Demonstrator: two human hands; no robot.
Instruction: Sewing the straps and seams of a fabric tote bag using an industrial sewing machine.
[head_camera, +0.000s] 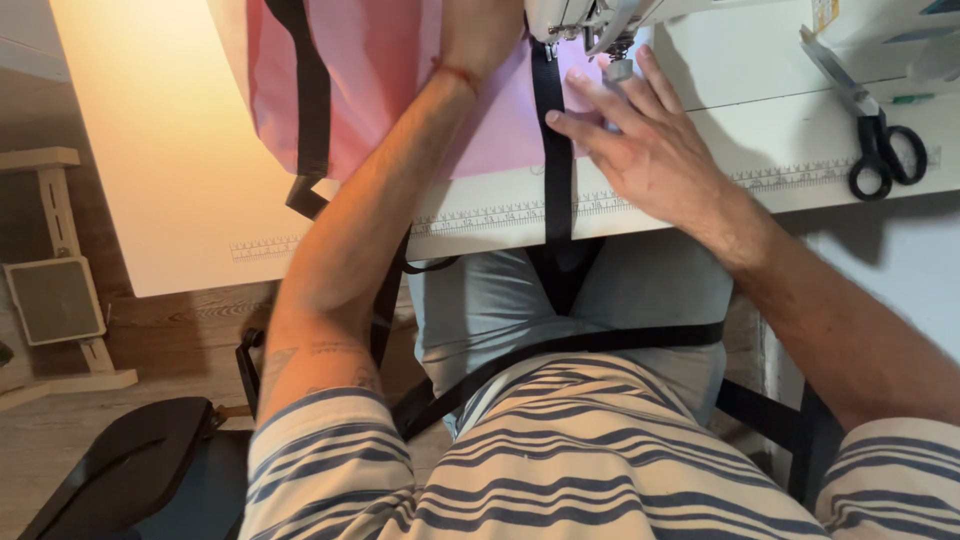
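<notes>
Pink fabric (385, 70) lies on the white sewing table (170, 160), under the sewing machine's (590, 20) presser foot. A black webbing strap (553, 150) runs from the needle area down over the table edge and across my lap. My right hand (645, 140) lies flat with fingers spread, pressing the fabric and touching the strap just beside the presser foot. My left hand (480, 30) rests on the pink fabric to the left of the strap; its fingers are cut off by the top edge of the frame.
Black-handled scissors (875, 130) lie on the table at the right. A printed ruler strip (500, 215) runs along the table's front edge. A foot pedal (55, 300) sits on a frame at the left. A dark bag (120, 470) rests on the wooden floor.
</notes>
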